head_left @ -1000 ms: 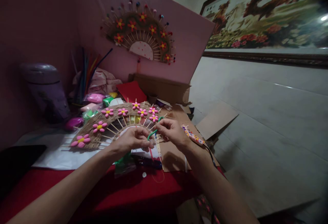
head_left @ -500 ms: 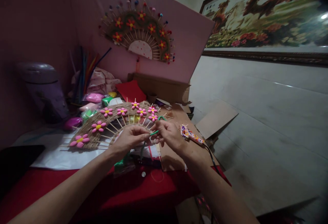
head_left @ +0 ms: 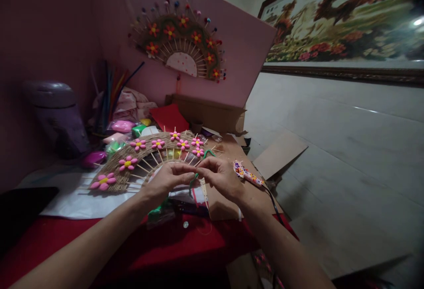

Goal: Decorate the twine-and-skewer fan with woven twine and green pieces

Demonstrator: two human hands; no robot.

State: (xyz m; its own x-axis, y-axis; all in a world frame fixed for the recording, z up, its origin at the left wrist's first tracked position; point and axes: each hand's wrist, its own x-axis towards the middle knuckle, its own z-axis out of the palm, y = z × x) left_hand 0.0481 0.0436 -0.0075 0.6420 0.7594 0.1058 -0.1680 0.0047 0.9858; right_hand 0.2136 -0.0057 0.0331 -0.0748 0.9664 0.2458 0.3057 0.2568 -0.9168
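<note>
My left hand (head_left: 167, 181) and my right hand (head_left: 220, 175) meet fingertip to fingertip over the table, both pinching a thin green pipe cleaner (head_left: 194, 179) that bends down between them. Just behind them lies a fan-shaped craft piece (head_left: 145, 159) of woven twine and wooden sticks with several pink flowers. A second green pipe cleaner bit (head_left: 208, 152) rests near the fan's right end.
A finished fan with red flowers (head_left: 182, 44) hangs on the pink board behind. Pipe cleaners (head_left: 109, 90), clay packets (head_left: 124, 126), a red sheet (head_left: 168, 117) and a purple container (head_left: 59, 114) crowd the back. A patterned glue gun (head_left: 248, 175) lies right. Red tablecloth (head_left: 165, 245) in front.
My hands have drawn closer together and slightly lower. The green pipe cleaner, earlier looped up between them, now hangs bent below the fingertips.
</note>
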